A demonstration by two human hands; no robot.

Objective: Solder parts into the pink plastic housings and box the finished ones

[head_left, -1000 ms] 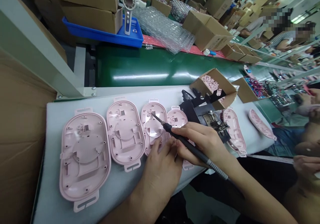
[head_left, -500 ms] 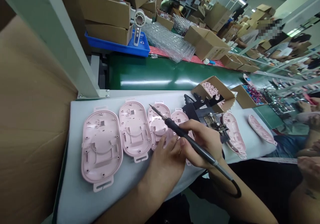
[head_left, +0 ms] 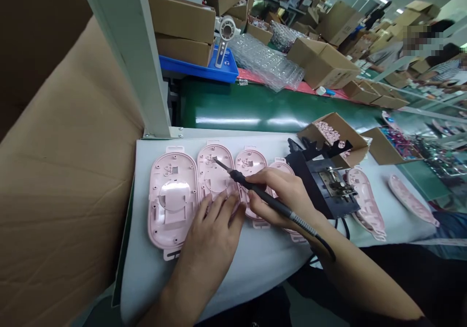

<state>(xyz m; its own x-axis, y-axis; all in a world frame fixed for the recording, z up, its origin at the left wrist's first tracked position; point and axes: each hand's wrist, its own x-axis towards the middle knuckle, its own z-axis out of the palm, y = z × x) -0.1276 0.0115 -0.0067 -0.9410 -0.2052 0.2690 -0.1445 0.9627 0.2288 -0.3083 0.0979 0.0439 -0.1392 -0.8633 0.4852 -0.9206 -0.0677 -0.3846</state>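
Observation:
A row of pink plastic shells lies on the white table cover, insides facing up. My left hand (head_left: 211, 237) rests with fingers spread on the lower part of the second shell (head_left: 217, 181), hiding that end. The largest-looking shell, the leftmost one (head_left: 173, 200), lies just left of those fingers. My right hand (head_left: 284, 195) grips a black soldering iron (head_left: 257, 189) like a pen. The iron's tip is at the small square detail near the second shell's top; whether it touches cannot be made out. My right hand partly covers the third shell (head_left: 251, 161) and fourth shell (head_left: 282, 165).
A black metal stand (head_left: 310, 181) sits right of the row, before a cardboard box (head_left: 352, 135) of small pink parts. Further right lie more pink shells (head_left: 367, 200). Behind runs a green conveyor belt (head_left: 255, 105). A grey post (head_left: 146, 64) and large cardboard (head_left: 73, 171) bound the left.
The soldering iron has moved from the third shell to the second shell's upper part. My left hand has shifted left onto the second shell, its fingers spreading. The view has turned right.

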